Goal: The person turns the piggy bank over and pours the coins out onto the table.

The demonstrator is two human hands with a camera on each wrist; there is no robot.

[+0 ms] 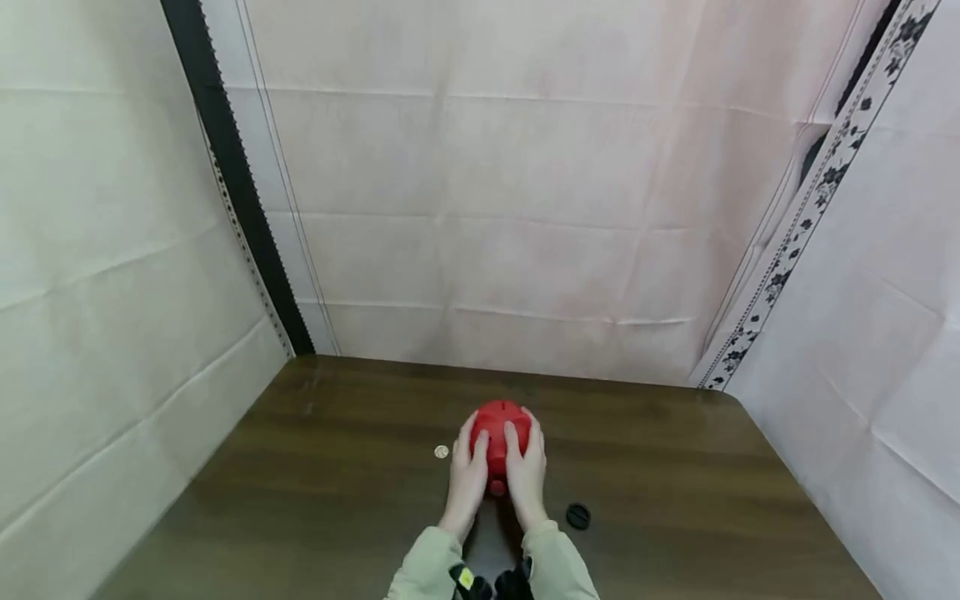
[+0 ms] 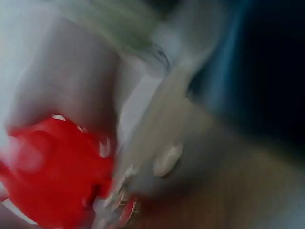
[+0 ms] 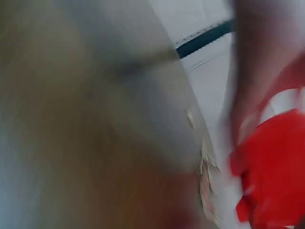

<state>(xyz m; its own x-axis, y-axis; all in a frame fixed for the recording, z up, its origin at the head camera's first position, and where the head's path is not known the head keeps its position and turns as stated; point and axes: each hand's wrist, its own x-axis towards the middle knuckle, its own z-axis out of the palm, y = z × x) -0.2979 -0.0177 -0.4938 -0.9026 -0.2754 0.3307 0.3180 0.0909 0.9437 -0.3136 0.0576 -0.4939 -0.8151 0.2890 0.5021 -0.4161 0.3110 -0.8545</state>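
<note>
Red rounded plastic piggy bank (image 1: pixel 499 433) sat mid-surface (image 1: pixel 337 483), left hand (image 1: pixel 467 479) and right hand (image 1: pixel 527 477) each in a clasping grip; lifting it seemingly needed both holding firm.

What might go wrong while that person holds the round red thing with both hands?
1. The red round container looks smooth and is held only between the left hand and the right hand; it may slip or roll on the table.
2. The coin lies close beside the left hand and might get knocked away.
3. The small black cap sits near the right sleeve and could be swept off.
</note>
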